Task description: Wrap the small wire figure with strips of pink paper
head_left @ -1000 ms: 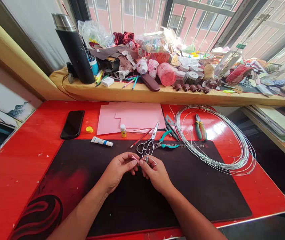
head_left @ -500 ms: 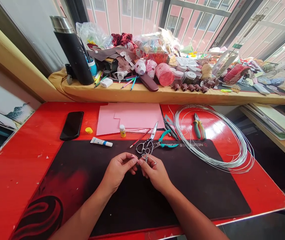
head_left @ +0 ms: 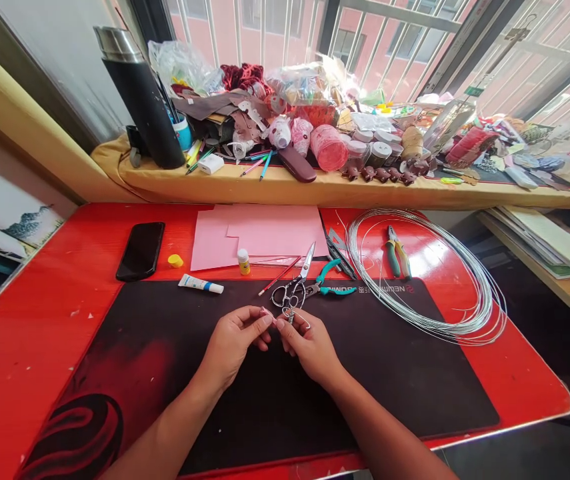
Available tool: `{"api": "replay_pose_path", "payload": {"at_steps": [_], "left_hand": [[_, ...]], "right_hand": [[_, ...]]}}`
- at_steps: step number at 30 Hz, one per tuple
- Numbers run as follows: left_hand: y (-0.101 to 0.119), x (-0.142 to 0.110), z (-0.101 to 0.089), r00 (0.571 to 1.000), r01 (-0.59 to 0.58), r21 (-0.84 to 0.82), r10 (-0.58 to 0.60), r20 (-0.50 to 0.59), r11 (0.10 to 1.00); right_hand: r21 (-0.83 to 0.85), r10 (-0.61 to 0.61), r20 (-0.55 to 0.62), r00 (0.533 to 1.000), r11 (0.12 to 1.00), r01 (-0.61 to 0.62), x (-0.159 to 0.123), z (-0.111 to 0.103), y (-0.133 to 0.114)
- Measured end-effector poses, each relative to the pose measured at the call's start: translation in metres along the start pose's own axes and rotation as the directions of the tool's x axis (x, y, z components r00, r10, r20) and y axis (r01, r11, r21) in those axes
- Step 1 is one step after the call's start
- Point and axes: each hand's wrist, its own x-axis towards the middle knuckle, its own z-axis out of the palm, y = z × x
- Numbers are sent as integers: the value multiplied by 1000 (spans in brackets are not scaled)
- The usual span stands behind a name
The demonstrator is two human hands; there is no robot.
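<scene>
My left hand (head_left: 239,337) pinches a small pink strip (head_left: 267,313), perhaps paper, between thumb and fingers. Close beside it, my right hand (head_left: 311,343) is closed on a bent, coiled silver wire piece (head_left: 291,315) with loops sticking up. The right thumb and fingertip also meet the near end of the pink strip. Just beyond the hands lie scissors (head_left: 306,265) with open blades, teal-handled pliers (head_left: 332,283) and a red pencil (head_left: 281,275). Fingers hide part of the strip and wire.
A big wire coil (head_left: 485,313) and yellow-green pliers (head_left: 397,257) lie right. Pink sheets (head_left: 275,227), a small bottle (head_left: 243,262), a glue tube (head_left: 201,285), a yellow cap (head_left: 175,261) and a phone (head_left: 140,251) sit beyond the black mat (head_left: 389,373). A cluttered sill (head_left: 245,190) runs behind.
Both hands keep their grip on the pink strip and wire at nearly the same spot. The view has shifted very slightly.
</scene>
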Motion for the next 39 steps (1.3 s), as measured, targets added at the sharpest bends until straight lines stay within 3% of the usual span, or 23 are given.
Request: {"api": "replay_pose_path", "payload": {"at_steps": [9, 23, 32, 39], "left_hand": [[2, -1, 0, 1000, -12, 13, 12, 5, 1000], [-2, 0, 0, 998, 56, 151, -50, -43, 987], [7, -5, -4, 995, 89, 40, -91, 32, 995], [6, -3, -6, 998, 41, 81, -46, 53, 996]], "right_hand": [[-12, -7, -16, 1000, 1000, 7, 1, -1, 2], [-169, -40, -60, 997, 985, 30, 0, 3, -1], [-172, -56, -65, 996, 984, 44, 0, 2, 0], [-113, -31, -50, 998, 993, 25, 0, 2, -3]]}}
